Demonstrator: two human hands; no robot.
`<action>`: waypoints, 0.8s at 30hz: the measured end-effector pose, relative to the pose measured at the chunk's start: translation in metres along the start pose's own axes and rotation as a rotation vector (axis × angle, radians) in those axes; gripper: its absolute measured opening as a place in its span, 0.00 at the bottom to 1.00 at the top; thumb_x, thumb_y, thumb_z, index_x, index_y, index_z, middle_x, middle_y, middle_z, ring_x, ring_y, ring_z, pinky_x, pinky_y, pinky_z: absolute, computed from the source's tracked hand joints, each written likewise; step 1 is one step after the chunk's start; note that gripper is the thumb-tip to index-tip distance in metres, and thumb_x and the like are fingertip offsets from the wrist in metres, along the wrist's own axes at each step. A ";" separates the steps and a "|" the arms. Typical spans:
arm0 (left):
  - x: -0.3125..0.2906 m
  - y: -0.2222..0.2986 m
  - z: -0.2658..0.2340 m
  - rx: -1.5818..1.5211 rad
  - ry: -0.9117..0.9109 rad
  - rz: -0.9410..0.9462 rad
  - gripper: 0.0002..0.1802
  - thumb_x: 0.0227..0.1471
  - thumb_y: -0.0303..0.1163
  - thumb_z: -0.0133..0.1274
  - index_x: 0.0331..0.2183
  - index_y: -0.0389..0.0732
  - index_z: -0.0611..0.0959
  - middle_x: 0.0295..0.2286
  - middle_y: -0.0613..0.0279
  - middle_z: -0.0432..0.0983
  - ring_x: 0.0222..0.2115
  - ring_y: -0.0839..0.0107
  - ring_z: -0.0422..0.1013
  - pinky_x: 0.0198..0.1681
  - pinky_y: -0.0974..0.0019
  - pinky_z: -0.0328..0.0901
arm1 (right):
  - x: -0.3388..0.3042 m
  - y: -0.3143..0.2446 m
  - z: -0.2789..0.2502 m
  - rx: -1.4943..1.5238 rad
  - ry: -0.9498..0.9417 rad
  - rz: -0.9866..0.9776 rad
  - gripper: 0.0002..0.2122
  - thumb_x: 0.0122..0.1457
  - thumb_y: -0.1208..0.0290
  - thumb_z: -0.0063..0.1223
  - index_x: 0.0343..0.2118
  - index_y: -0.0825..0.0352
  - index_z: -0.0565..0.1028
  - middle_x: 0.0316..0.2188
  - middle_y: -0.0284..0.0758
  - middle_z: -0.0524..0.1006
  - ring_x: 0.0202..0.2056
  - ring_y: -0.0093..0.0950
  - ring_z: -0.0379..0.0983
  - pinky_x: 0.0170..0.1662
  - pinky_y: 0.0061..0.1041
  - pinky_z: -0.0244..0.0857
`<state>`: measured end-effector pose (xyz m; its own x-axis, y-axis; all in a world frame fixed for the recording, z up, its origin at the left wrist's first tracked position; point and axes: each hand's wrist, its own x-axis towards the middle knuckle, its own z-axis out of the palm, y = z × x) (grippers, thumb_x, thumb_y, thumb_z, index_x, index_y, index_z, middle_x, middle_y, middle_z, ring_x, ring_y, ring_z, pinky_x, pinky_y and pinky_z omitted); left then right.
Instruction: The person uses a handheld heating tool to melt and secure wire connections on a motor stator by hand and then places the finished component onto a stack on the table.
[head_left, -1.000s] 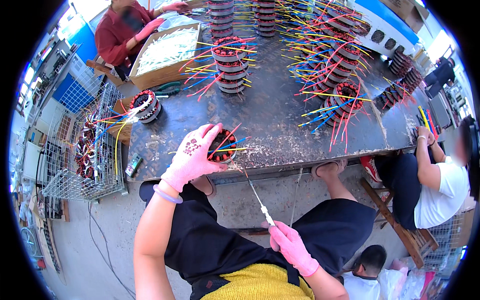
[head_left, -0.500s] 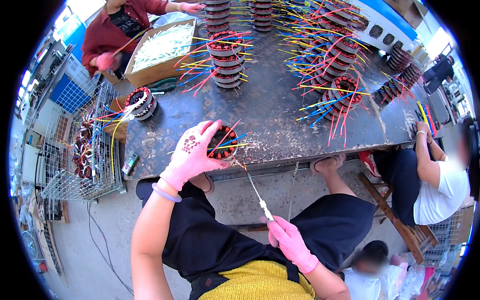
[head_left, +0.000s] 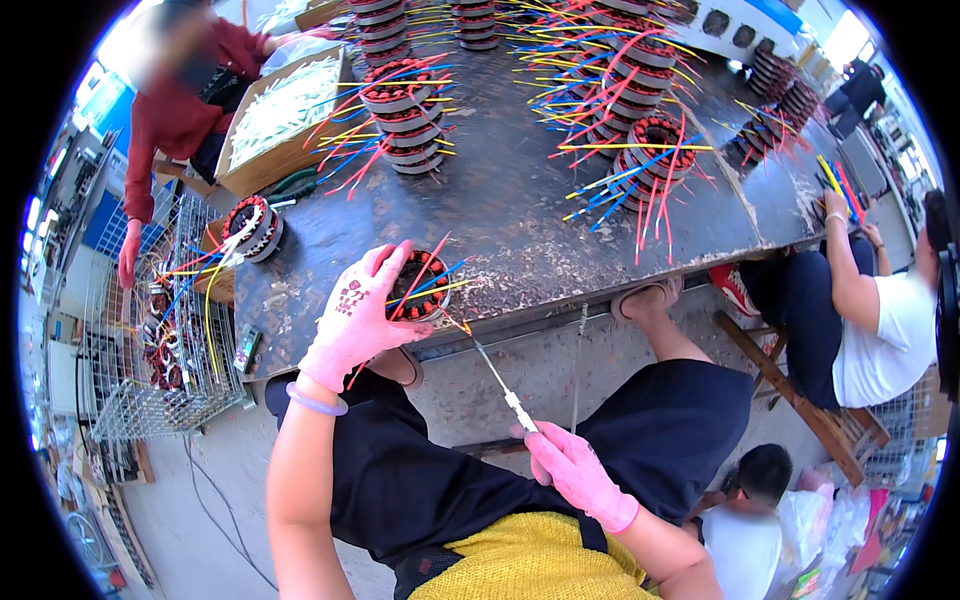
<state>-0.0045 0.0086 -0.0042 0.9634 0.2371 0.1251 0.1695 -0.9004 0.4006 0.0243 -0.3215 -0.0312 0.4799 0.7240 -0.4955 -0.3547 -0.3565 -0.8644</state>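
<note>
Head view. My left hand (head_left: 352, 310), in a pink glove, sits left of centre in the frame. Thumb and fingers are parted wide, curved about the left side of a wound ring (head_left: 438, 277), and have hold of it. The ring is near the middle of the frame, at the near edge of the dark table (head_left: 500, 235), red windings inside, red, blue and yellow leads crossing its opening.

My right hand (head_left: 577, 470), also gloved pink, is at lower centre, fingers closed round the handle of a slim tool (head_left: 515, 402). Its thin shaft slants up and left; the tip is just below the ring, close to a red lead. Contact there too small to tell.

Upper left: a carton (head_left: 300, 160) of white tubes; below it, another ring (head_left: 252, 230) with white strands. Ring stacks at upper centre (head_left: 412, 135) and upper right (head_left: 650, 165). A wire basket (head_left: 120, 405) at left.
</note>
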 end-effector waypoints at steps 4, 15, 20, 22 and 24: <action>0.001 0.008 -0.004 -0.013 -0.007 -0.023 0.55 0.30 0.42 0.74 0.61 0.37 0.69 0.55 0.47 0.68 0.55 0.48 0.66 0.59 0.55 0.61 | -0.001 -0.003 0.001 0.041 0.002 0.012 0.17 0.70 0.63 0.42 0.52 0.71 0.73 0.19 0.28 0.68 0.21 0.17 0.64 0.27 0.22 0.60; 0.000 0.007 -0.002 0.002 0.001 -0.010 0.55 0.30 0.39 0.73 0.60 0.35 0.69 0.54 0.47 0.68 0.55 0.49 0.67 0.60 0.56 0.61 | -0.002 -0.006 0.001 0.057 0.002 0.010 0.17 0.70 0.63 0.43 0.52 0.71 0.74 0.19 0.27 0.67 0.22 0.16 0.63 0.27 0.20 0.58; 0.000 0.007 -0.002 -0.018 0.011 -0.002 0.54 0.30 0.39 0.73 0.60 0.35 0.69 0.54 0.47 0.68 0.55 0.49 0.67 0.60 0.56 0.61 | -0.002 -0.002 0.003 0.150 0.013 0.044 0.17 0.70 0.63 0.43 0.51 0.71 0.73 0.19 0.27 0.68 0.21 0.16 0.63 0.27 0.21 0.59; 0.000 0.007 0.000 -0.002 0.008 -0.004 0.54 0.30 0.38 0.73 0.60 0.35 0.69 0.54 0.47 0.68 0.55 0.49 0.67 0.60 0.56 0.61 | -0.003 -0.002 0.002 0.112 0.017 0.060 0.17 0.70 0.63 0.43 0.51 0.70 0.73 0.19 0.27 0.68 0.21 0.16 0.62 0.27 0.21 0.58; 0.001 0.007 -0.001 -0.008 0.009 -0.002 0.54 0.30 0.38 0.73 0.60 0.35 0.69 0.54 0.47 0.68 0.55 0.49 0.67 0.60 0.56 0.61 | -0.001 0.000 0.002 0.136 0.009 0.054 0.17 0.70 0.63 0.43 0.51 0.70 0.73 0.19 0.27 0.68 0.21 0.16 0.62 0.27 0.21 0.58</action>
<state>-0.0029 0.0028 -0.0005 0.9611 0.2424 0.1321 0.1702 -0.8970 0.4079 0.0219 -0.3209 -0.0306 0.4644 0.7004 -0.5420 -0.4855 -0.3106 -0.8172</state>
